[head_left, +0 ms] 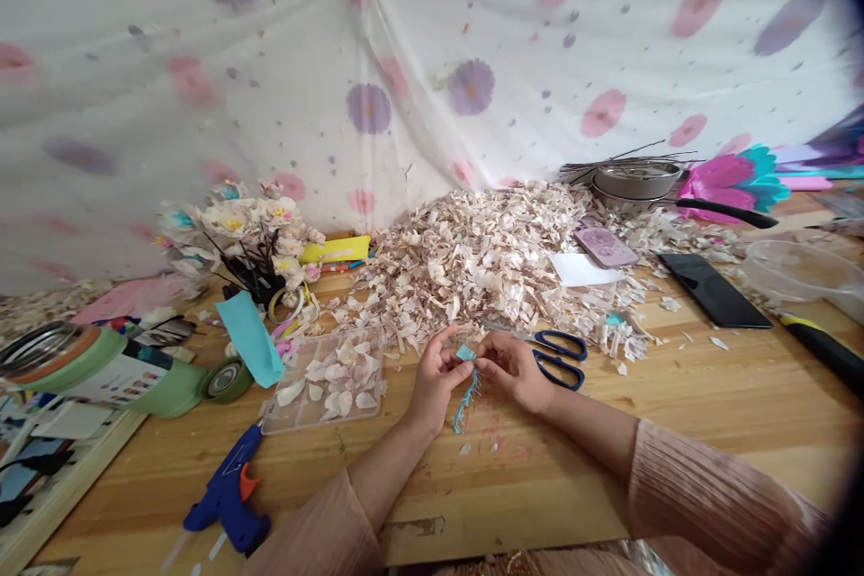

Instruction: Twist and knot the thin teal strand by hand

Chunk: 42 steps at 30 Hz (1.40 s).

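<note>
Between both hands is a small fringed strip of blue paper [467,405], its cut end hanging down over the wooden table. My left hand [437,376] pinches the strip's upper left side between thumb and fingers. My right hand [517,371] grips the same strip from the right, thumb and fingertips close to the left ones. Just beyond the right hand lie scissors [562,373] with dark blue handles. To the left, a clear plastic box [276,414] holds pale petal-like pieces. A few tiny scraps lie below the hands.
A large heap of pale shavings [465,261] covers the back. At left are a blue glue gun [233,490], a green flask [128,378], a blue paper sheet [249,337] and flowers [236,225]. A black phone [715,288] and a pan [634,184] are at right.
</note>
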Tool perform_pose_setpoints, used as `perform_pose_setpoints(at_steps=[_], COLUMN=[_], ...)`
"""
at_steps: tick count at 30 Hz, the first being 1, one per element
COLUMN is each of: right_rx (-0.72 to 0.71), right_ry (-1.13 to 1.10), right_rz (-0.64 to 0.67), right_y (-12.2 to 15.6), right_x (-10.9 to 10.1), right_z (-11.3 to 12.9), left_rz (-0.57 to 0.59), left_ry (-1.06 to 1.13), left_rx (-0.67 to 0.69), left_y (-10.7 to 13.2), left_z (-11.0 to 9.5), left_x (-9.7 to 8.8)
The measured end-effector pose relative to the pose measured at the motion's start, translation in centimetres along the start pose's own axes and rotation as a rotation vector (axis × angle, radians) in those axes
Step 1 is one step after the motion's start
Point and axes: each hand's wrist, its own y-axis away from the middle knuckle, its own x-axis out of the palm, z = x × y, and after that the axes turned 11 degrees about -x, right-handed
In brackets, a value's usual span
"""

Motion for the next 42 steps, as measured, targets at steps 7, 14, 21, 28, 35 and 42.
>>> perform_pose_setpoints(at_steps=[7,14,21,28,35,42], right_rx=[0.010,-0.013,-0.035,-0.021,0.018,0.037], right_ry=[0.024,0.026,0.084,0.152,0.165,0.128], right_rz=[0.000,0.031,0.050,0.077,0.070,0.076], right_y=[-0.03,0.22,0.21,0.20,0.21,0.07], right_x=[0.10,-0.03,0.13,0.44,0.66,0.58], right_z=[-0.12,0.18,-0.36,-0.50,-0.51,-0.32], left_rz=[0.006,0.001,0.005,0.009,0.011,0.008], left_ry=[0.003,0.006,-0.010,-0.041,-0.030,-0.050], left_rx=[0.005,0.010,0.021,0.018,0.005,0.004], left_y=[-0.08,-0.06,-0.01,0.03,0.09,0.13], left_z=[0.13,0.03,0.05,0.05,0.01,-0.11], left_x=[-0.14,-0.11,-0.05,-0.04,0.02,0.15])
